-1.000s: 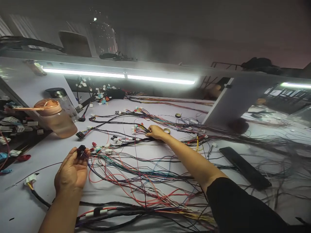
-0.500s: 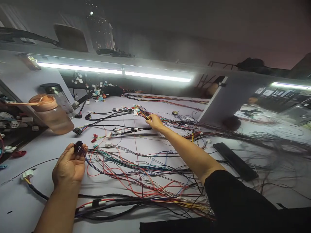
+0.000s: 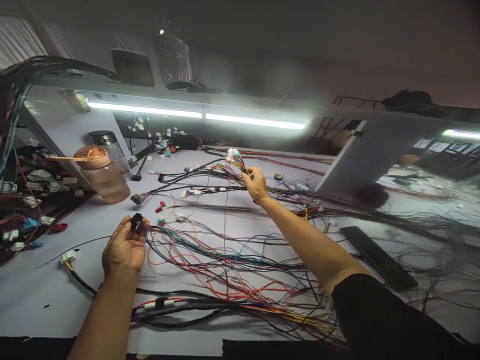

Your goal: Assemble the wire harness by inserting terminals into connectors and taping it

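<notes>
My left hand (image 3: 123, 247) holds a dark connector (image 3: 137, 223) in its fingertips, palm turned up, with thin wires trailing from it to the right. Farther off, my right hand (image 3: 257, 185) is closed round a bundle of thin coloured wires (image 3: 238, 164), raised above the table. White connectors (image 3: 233, 154) sit at the upper end of that bundle. Between the hands, red connectors (image 3: 160, 206) and a white connector (image 3: 180, 217) lie on the tabletop. Loose red, green, blue and black wires (image 3: 225, 255) spread across the middle.
At the left stand a peach water bottle (image 3: 105, 175) and a clear jar (image 3: 112, 147), with piled connectors (image 3: 45, 187) beyond. A black phone-like slab (image 3: 378, 257) lies at right. A black-sleeved harness (image 3: 176, 320) runs along the front. A tape roll (image 3: 278, 177) rests behind.
My right hand has lifted the wire bundle and its white connectors up off the other wires. My left hand still holds the dark connector. The whole view has shifted, bringing more of the left into sight.
</notes>
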The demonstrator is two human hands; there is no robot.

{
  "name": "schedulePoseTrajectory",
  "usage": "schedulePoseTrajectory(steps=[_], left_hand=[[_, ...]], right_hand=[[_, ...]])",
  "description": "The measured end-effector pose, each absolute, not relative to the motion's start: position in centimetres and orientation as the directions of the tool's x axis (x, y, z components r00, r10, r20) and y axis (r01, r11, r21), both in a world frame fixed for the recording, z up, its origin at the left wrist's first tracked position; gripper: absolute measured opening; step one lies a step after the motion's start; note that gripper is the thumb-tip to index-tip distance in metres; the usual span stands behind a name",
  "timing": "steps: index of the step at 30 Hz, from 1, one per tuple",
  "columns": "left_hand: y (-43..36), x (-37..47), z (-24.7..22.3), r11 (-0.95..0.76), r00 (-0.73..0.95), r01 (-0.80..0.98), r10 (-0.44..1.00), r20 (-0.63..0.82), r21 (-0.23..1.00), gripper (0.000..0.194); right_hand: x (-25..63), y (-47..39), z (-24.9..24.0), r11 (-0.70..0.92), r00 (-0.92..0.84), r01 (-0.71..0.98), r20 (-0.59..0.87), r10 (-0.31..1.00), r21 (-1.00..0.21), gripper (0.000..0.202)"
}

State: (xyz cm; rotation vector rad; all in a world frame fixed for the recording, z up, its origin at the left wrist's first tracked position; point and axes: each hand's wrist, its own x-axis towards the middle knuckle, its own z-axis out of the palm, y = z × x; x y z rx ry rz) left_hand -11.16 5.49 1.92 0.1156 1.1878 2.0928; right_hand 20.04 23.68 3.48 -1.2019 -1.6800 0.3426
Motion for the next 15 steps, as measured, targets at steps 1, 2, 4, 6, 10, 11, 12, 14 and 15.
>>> schedulePoseTrajectory(steps=[1, 2, 4, 6, 10, 11, 12, 14, 15], left_hand=[[5.5, -11.1, 2.0, -0.319, -0.74, -0.541, 0.621, -0.26, 0.779, 0.022], [5.4, -11.1, 2.0, -0.318, -0.74, -0.542, 0.62, -0.263, 0.778, 0.022], [5.4, -11.0, 2.1, -0.316, -0.738, -0.547, 0.619, -0.268, 0.776, 0.021], [5.4, -11.0, 2.1, -0.318, -0.738, -0.549, 0.619, -0.269, 0.773, 0.021], [5.4, -11.1, 1.8, -0.332, -0.742, -0.545, 0.618, -0.259, 0.77, 0.018], [5.4, -11.1, 1.8, -0.335, -0.743, -0.544, 0.618, -0.256, 0.769, 0.018], [5.4, -11.1, 1.7, -0.337, -0.743, -0.545, 0.619, -0.255, 0.768, 0.017], [5.3, -11.1, 1.7, -0.341, -0.743, -0.547, 0.619, -0.255, 0.765, 0.016], [5.3, -11.1, 1.7, -0.342, -0.742, -0.548, 0.619, -0.256, 0.763, 0.016]], right_hand=[[20.1, 23.5, 3.4, 0.48, -0.011, 0.539, 0.564, 0.825, -0.692, 0.018], [20.1, 23.3, 3.4, 0.496, -0.023, 0.53, 0.574, 0.819, -0.688, 0.018], [20.0, 22.6, 3.1, 0.531, -0.054, 0.512, 0.592, 0.804, -0.675, 0.018], [19.8, 21.6, 2.6, 0.57, -0.096, 0.496, 0.611, 0.786, -0.655, 0.016], [19.5, 19.4, 1.5, 0.651, -0.197, 0.467, 0.647, 0.737, -0.599, 0.012], [19.5, 18.9, 1.2, 0.669, -0.224, 0.46, 0.653, 0.724, -0.584, 0.011], [19.5, 18.5, 0.8, 0.686, -0.253, 0.453, 0.656, 0.711, -0.569, 0.01], [19.6, 17.9, 0.0, 0.718, -0.316, 0.439, 0.655, 0.687, -0.541, 0.01], [19.6, 17.6, -0.3, 0.733, -0.35, 0.43, 0.651, 0.674, -0.527, 0.009]])
